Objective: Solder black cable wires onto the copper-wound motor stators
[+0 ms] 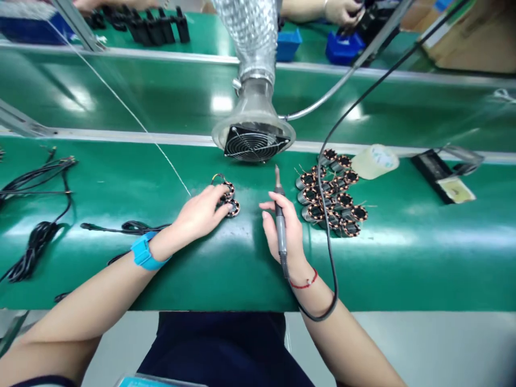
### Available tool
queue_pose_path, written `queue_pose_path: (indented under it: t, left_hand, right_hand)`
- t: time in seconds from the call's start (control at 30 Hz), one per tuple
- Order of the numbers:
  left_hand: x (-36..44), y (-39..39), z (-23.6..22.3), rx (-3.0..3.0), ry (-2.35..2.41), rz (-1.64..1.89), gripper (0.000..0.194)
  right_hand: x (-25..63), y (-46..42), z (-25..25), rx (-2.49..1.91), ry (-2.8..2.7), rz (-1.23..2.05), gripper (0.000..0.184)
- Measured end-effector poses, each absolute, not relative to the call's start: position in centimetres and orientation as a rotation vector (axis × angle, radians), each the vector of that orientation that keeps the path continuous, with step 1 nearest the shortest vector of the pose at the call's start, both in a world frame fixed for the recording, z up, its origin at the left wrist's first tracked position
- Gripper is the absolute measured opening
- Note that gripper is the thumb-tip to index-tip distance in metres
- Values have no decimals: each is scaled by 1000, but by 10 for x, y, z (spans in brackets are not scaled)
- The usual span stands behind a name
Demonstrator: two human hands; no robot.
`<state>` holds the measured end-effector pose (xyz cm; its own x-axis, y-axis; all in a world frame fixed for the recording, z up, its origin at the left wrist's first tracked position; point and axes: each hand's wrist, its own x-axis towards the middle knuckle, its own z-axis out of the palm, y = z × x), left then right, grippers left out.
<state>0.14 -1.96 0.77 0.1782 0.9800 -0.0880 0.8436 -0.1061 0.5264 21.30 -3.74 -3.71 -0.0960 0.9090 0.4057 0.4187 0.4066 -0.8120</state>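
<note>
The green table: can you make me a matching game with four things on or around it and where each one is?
Things:
1. soldering iron
2. tape roll
3. strap
4. fan

Places:
A. around the wrist of the left hand
B. in the mouth of the hood
C. in the right hand
D. at the back, beside the pile of coils

Right pairs: 1-C, 2-D, 3-A, 4-B

left hand [201, 213] on copper-wound stators [234, 208], right hand [293, 236] holding soldering iron [280, 228], green bench [237, 274]
</note>
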Motion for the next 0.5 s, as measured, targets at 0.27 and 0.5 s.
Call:
queue_pose_path:
  t: [0.27,0.5]
  left_hand:
    - [-19,16,17,1874,1812,138,25]
    - [-51,145,15,1849,2123,383,29]
  right_hand:
    - [225,-37,-36,-1255,-1688,682,36]
    - [231,-29,-31,-1147,-1840,512,36]
